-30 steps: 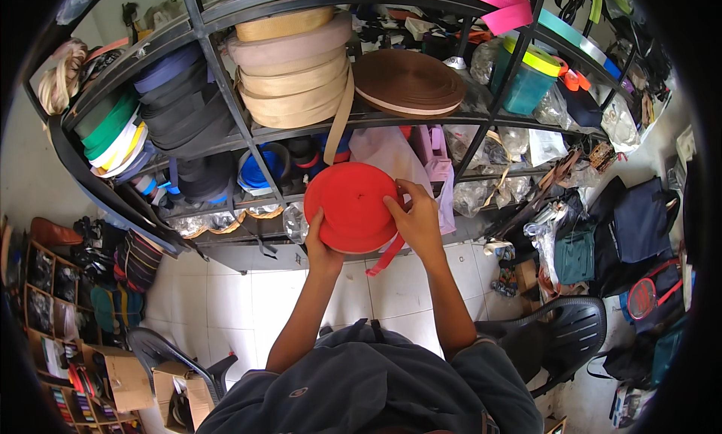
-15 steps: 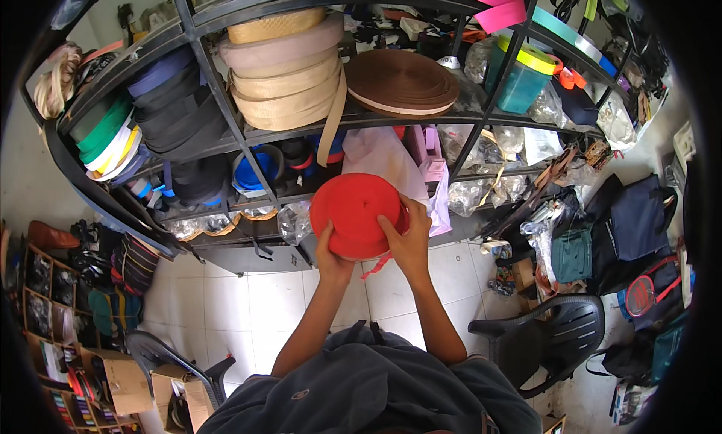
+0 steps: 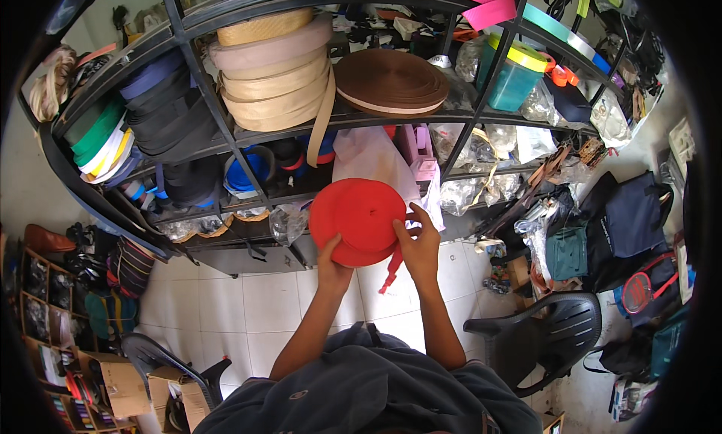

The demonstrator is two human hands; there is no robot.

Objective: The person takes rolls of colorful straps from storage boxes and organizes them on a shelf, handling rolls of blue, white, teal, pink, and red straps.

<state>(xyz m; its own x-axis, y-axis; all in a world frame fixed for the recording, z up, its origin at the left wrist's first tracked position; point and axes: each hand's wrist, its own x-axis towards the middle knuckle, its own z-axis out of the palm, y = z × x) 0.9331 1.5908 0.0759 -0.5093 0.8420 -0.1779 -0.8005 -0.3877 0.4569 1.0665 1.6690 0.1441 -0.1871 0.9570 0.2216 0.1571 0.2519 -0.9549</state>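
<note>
A flat, round roll of red webbing [image 3: 352, 216] is held up in front of me, its coiled face turned upward. My left hand [image 3: 333, 268] grips the near left edge, thumb on top and the other fingers hidden underneath. At the right edge is my right hand [image 3: 420, 246], its thumb against the rim and its fingers bent, partly off the roll. A loose red webbing end [image 3: 391, 272] hangs below the roll beside this hand.
Ahead stands a black metal shelf [image 3: 282, 136] with beige webbing rolls [image 3: 274, 95], a brown webbing roll [image 3: 391, 84], black webbing rolls [image 3: 165, 125] and a teal tub [image 3: 508, 84]. Black plastic chairs [image 3: 560, 332] flank me. Bags [image 3: 632, 220] crowd the right side.
The right fingers have lifted and spread from the roll's edge. The loose red end now hangs longer and farther right. The roll has shifted slightly lower in view.
</note>
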